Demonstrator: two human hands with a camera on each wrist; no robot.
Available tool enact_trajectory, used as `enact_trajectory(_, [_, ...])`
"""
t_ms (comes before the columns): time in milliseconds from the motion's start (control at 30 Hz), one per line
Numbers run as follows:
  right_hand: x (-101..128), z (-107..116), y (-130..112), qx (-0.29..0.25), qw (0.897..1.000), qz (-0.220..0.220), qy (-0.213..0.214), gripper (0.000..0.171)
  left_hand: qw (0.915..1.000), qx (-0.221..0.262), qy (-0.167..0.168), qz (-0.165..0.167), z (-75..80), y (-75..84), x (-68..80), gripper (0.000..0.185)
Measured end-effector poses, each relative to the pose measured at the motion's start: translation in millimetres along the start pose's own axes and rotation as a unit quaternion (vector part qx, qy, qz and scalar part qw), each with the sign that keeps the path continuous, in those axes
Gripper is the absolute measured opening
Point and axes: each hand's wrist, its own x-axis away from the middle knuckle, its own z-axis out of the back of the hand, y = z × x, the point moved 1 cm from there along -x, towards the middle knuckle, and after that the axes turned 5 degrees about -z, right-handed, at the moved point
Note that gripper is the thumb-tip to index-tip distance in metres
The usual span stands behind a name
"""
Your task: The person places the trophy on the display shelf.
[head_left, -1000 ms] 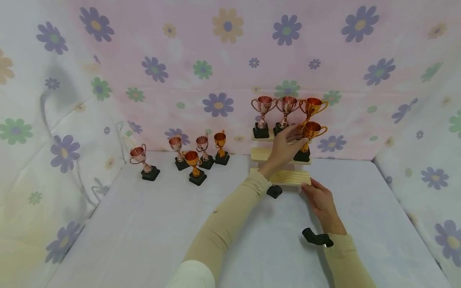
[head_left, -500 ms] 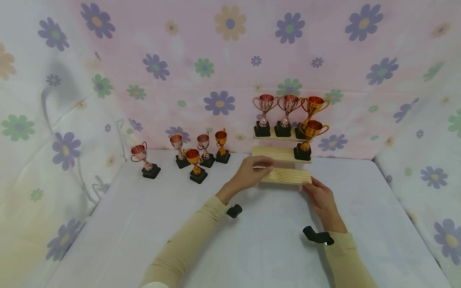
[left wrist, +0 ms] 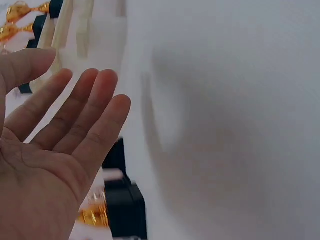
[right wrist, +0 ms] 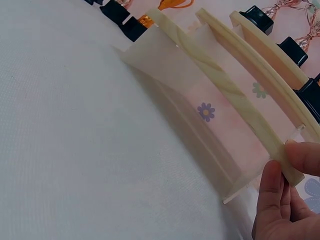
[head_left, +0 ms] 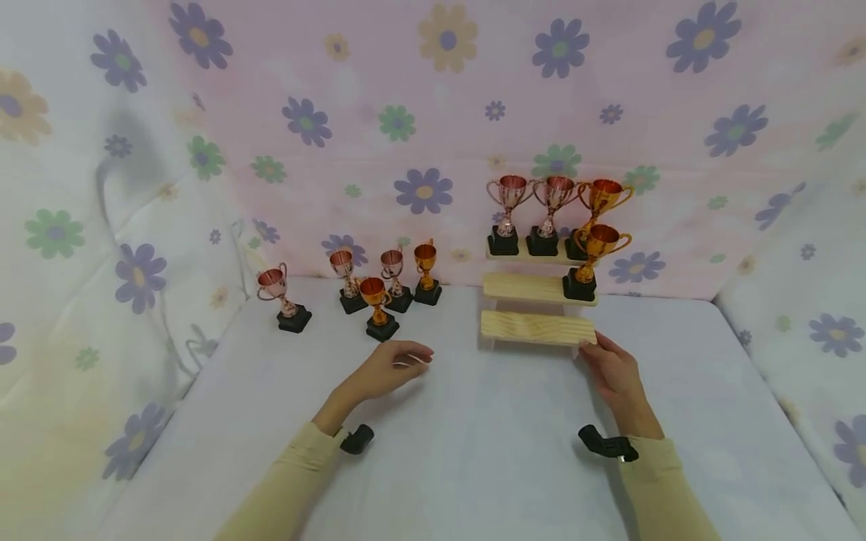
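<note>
A three-step wooden shelf (head_left: 537,328) stands at the back right of the table. Its top step carries three trophies (head_left: 551,214), and one gold trophy (head_left: 595,255) is on the middle step. My right hand (head_left: 609,364) pinches the right end of the lowest step (right wrist: 235,100), thumb on top and fingers beneath. Over the table my left hand (head_left: 399,364) hovers empty, its fingers (left wrist: 95,95) straight. It is just in front of a loose gold trophy (head_left: 377,304), whose black base (left wrist: 122,200) shows under the palm.
Several more small trophies stand at the back left: one copper trophy (head_left: 280,293) apart, others in a cluster (head_left: 395,274). A flowered cloth backdrop (head_left: 433,113) closes the back and both sides. The white table (head_left: 473,451) stretches toward me.
My left hand let go of the gold trophy on the middle step, then drew back leftward and toward me, empty. The right hand stayed on the lowest step.
</note>
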Motion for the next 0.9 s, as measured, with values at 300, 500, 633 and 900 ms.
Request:
enact_trajectory(300, [2, 0, 1, -0.002, 1.000, 0.004, 0.004, 0.067, 0.9982, -0.025, 0.040, 0.038, 53.2, -20.2, 61.4, 0.032])
enact_trajectory(500, [1, -1, 1, -0.009, 1.000, -0.001, 0.008, 0.067, 0.9929, -0.043, 0.058, 0.095, 102.9, -19.8, 95.2, 0.031])
enact_trajectory(633, [-1, -1, 1, -0.015, 1.000, -0.002, 0.006, 0.068, 0.9781, -0.062, 0.090, 0.177, 133.5, -20.4, 117.4, 0.040])
enact_trajectory(900, [-2, 0, 2, -0.017, 1.000, -0.002, 0.005, 0.068, 0.9231, -0.132, 0.240, 0.270, 167.8, -25.7, 136.8, 0.063])
